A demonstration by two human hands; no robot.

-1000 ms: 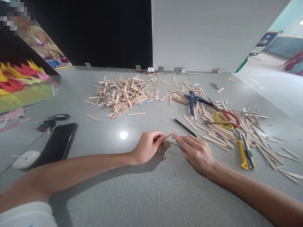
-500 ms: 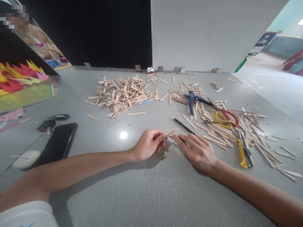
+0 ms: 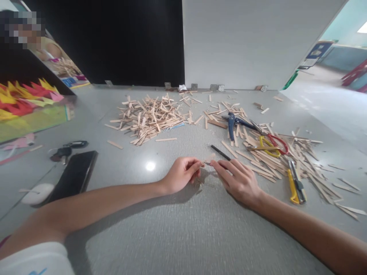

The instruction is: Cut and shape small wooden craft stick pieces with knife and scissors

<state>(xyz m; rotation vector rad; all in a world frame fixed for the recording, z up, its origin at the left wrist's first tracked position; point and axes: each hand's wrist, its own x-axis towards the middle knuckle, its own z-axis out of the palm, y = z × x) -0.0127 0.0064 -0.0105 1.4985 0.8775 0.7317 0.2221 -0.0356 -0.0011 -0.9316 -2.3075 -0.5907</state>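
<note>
My left hand [image 3: 183, 173] is closed in a pinch at the middle of the grey table, holding a small thin wooden stick [image 3: 210, 157]. Opposite it, the fingers of my right hand [image 3: 239, 179] grip a small tool with a grey blade-like tip [image 3: 208, 164], which meets the stick near my left fingertips. Most of that tool is hidden by the fingers. Just beyond the right hand a slim black rod [image 3: 220, 152] lies on the table, partly covered by the hand.
A heap of wooden sticks [image 3: 151, 116] lies at the back. More sticks on the right surround a blue cutter tool [image 3: 231, 126], scissors [image 3: 276, 144] and a yellow utility knife [image 3: 294, 187]. A phone [image 3: 76, 172] and keys [image 3: 64, 151] lie left. A person [image 3: 53, 49] sits beyond the panel.
My right hand has shifted slightly right, and more of the grey tip shows between the hands. My left hand keeps its pinch on the stick. The camera view has turned slightly.
</note>
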